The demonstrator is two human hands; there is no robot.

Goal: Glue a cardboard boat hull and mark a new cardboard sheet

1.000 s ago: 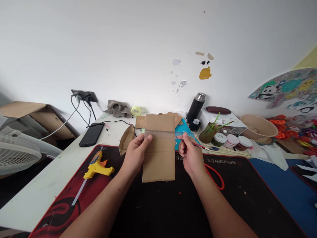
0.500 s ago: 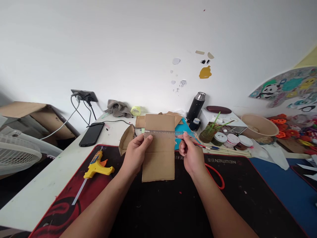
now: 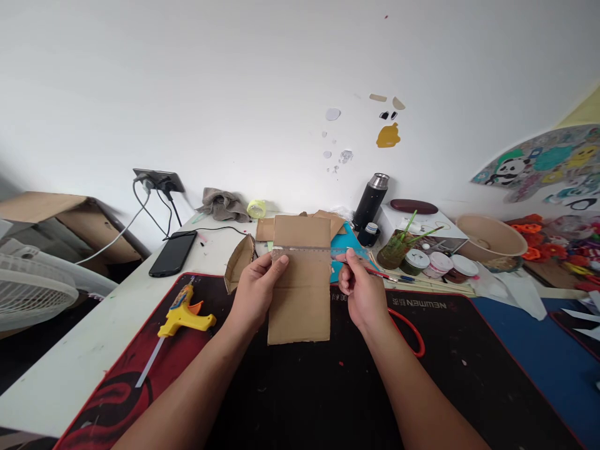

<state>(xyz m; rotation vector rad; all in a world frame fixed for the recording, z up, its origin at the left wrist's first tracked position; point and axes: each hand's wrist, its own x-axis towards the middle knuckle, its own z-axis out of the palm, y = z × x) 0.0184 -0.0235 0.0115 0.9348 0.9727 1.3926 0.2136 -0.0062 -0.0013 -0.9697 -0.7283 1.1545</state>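
My left hand [image 3: 257, 281] is closed on the left edge of an upright rectangular piece of cardboard [image 3: 300, 312], thumb in front. A clear ruler [image 3: 307, 249] lies across the cardboard's upper part, its left end under that thumb. At its right end, my right hand [image 3: 363, 284] pinches the ruler between thumb and curled fingers. A thin dark red pencil or pen [image 3: 375, 271] runs through the right hand, its point toward the cardboard's right edge. Crease lines cross the cardboard. Behind the right wrist shows a red looped handle [image 3: 415, 334].
A yellow glue gun [image 3: 187, 319] lies on the dark mat [image 3: 300, 400] at left, near a phone [image 3: 172, 253]. A curved cardboard piece [image 3: 239, 262] stands behind my left hand. Paint jars [image 3: 439, 265], a black thermos [image 3: 370, 200] and a tan bowl [image 3: 492, 234] are at back right.
Almost nothing differs. Both hands keep the same hold on the cardboard and ruler; the view has shifted very slightly.
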